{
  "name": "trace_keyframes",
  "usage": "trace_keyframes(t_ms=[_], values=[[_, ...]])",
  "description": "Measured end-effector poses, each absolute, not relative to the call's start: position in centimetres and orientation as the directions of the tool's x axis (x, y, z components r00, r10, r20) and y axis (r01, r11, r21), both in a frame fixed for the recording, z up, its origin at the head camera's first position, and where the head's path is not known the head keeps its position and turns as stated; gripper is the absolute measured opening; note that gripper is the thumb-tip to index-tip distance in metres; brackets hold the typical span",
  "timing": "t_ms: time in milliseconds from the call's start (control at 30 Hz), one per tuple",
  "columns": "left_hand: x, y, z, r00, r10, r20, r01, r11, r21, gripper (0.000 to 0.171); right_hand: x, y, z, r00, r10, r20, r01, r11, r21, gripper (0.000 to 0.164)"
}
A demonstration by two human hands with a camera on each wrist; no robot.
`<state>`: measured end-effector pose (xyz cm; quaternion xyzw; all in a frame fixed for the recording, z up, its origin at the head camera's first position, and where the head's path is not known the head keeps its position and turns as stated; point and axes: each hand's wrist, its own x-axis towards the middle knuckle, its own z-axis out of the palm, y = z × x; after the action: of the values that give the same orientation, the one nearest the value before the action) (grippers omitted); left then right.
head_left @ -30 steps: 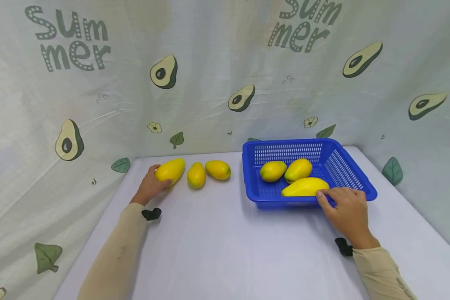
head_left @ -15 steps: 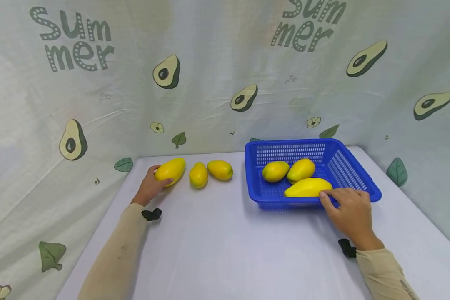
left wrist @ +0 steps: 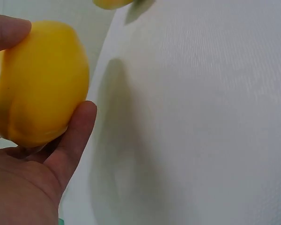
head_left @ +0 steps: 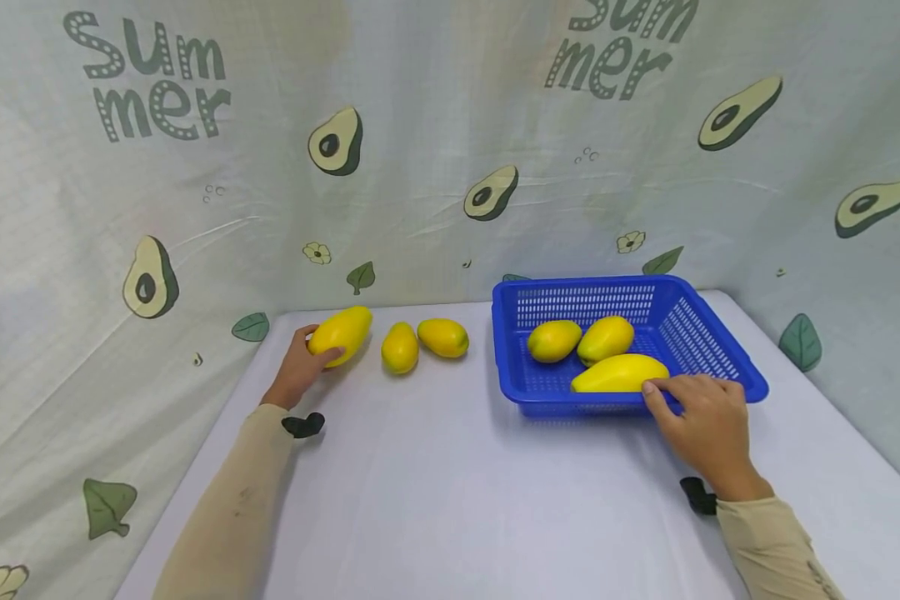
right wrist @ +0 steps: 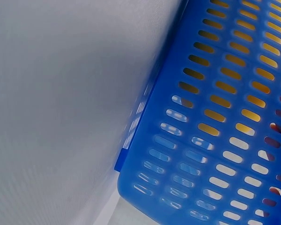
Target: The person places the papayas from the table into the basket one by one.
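My left hand [head_left: 297, 367] grips a large yellow mango [head_left: 342, 333] at the table's back left, with thumb and fingers on opposite sides. In the left wrist view this mango [left wrist: 47, 79] fills the hand, and its shadow falls on the table beside it. Two smaller mangoes, one upright-looking [head_left: 400, 348] and one lying sideways [head_left: 443, 338], rest just right of it. My right hand [head_left: 708, 425] holds the front rim of the blue plastic basket [head_left: 555, 398], its fingers bent over into the basket. Through the basket wall [right wrist: 178, 154] in the right wrist view, yellow fruit and bits of fingers show.
Inside the basket lie two small mangoes, left [head_left: 553, 342] and right [head_left: 606, 340], behind a long yellow one [head_left: 621, 372] at the front wall. A printed curtain [head_left: 420, 125] hangs close behind the white table [head_left: 450, 500].
My left hand has raised the large mango slightly, tilting its far end up. My right hand stays on the basket rim. The head view has shifted a little, moving the scene rightward.
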<state>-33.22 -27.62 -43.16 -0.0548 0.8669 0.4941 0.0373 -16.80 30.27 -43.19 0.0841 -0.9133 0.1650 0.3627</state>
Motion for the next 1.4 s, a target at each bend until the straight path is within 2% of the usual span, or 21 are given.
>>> trace_keyframes(t_ms=[633,1100,1400], values=[[-33.2,-26.5,-42.3,-0.991,-0.064,-0.120,-0.136,0.437,0.889,0.092,-16.8,30.3,-43.4,-0.725,-0.029,0.688,-0.258,0.938,-0.232,0.032],[-33.8,-24.6,-41.2,-0.996,-0.010,-0.091,-0.089,0.349,0.933,0.094,-16.8,30.7,-43.3,-0.683,-0.048,0.729,-0.301,0.927,-0.221,0.028],[-34.1,-23.6,-41.4,-0.998,0.016,-0.058,-0.050,0.317,0.947,0.087,-16.6,30.3,-43.4,-0.714,-0.034,0.699,-0.276,0.931,-0.237,0.027]])
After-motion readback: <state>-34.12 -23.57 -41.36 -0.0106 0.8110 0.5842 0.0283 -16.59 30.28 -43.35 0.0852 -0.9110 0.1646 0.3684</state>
